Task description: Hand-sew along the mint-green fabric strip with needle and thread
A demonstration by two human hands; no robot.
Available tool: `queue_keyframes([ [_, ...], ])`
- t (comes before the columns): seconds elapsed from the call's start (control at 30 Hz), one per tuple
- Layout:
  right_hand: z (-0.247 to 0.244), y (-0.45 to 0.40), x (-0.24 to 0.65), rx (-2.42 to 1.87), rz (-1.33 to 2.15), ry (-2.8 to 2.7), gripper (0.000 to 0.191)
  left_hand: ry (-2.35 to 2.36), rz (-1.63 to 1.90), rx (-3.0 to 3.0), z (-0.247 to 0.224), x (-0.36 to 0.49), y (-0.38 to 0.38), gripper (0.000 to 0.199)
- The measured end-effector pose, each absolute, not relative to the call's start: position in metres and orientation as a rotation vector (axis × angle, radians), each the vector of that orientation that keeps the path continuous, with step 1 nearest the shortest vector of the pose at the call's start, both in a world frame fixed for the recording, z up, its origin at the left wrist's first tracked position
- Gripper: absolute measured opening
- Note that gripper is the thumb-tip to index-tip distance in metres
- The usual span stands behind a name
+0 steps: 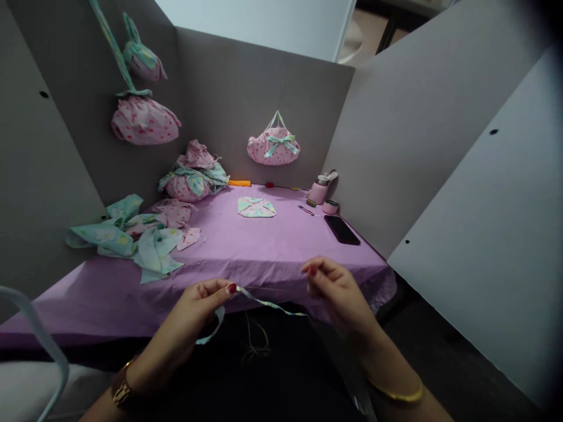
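My left hand [204, 305] pinches a narrow fabric strap [272, 305] between thumb and fingers, just in front of the table edge. The strap is pale green with yellow and pink patches; its free end droops to the right, and a wider pale green part [213, 329] hangs below my left palm. From the pinched spot a faint sewing thread runs toward my right hand [334, 287], whose thumb and fingertips are closed together on it. Whether a needle is also between those fingertips is too small to tell. Some loose thread ends [257, 346] dangle over my dark lap.
A purple cloth [281, 234] covers the table. On it lie fabric scraps [153, 237], stuffed pink pieces [189, 184], a folded patterned patch [256, 207], a phone [342, 230], small scissors [305, 210] and a pink bottle [319, 189]. A pink pouch [273, 146] hangs against the grey partition.
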State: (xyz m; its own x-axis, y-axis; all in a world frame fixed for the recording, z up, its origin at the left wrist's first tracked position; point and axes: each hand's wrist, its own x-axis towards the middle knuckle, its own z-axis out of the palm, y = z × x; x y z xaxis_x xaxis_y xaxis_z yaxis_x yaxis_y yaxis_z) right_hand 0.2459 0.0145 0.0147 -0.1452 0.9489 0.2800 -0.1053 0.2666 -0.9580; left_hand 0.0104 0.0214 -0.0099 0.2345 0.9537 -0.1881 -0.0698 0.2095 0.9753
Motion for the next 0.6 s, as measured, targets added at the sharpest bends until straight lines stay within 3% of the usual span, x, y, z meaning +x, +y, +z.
queue_keyframes([
  [0.17, 0.036, 0.046, 0.255, -0.74, 1.202, -0.893, 0.017, 0.944, 0.747, 1.175, 0.001, 0.015, 0.015, 0.018],
  [0.6, 0.037, 0.096, 0.313, -0.842, 0.925, -0.581, 0.014, 0.946, 0.622, 1.217, -0.005, 0.01, 0.013, 0.023],
])
